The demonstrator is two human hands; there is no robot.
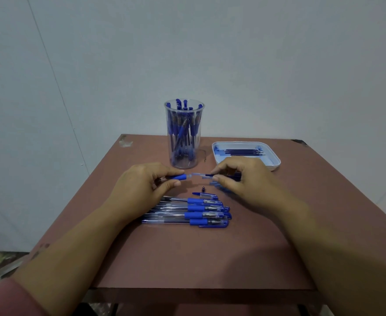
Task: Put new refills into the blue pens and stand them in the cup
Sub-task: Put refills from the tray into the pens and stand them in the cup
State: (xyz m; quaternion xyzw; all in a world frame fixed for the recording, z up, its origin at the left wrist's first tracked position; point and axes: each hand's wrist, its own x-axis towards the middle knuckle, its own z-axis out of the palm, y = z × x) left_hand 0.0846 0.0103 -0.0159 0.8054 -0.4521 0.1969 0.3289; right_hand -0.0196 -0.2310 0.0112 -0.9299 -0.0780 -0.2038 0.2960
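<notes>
Both bare forearms run from near to far, converging. The left grip (pixel 146 182) pinches a pen barrel (pixel 176 177) between thumb and curled fingers; the right grip (pixel 239 176), just apart, pinches a thin dark refill (pixel 209 175), knuckles up.

A plain indoor room is shown: a small brown table (pixel 187 258) is set before a pale wall (pixel 255 53), and patterned floor (pixel 2 263) is seen below at the left. Whether home or office cannot be told.
</notes>
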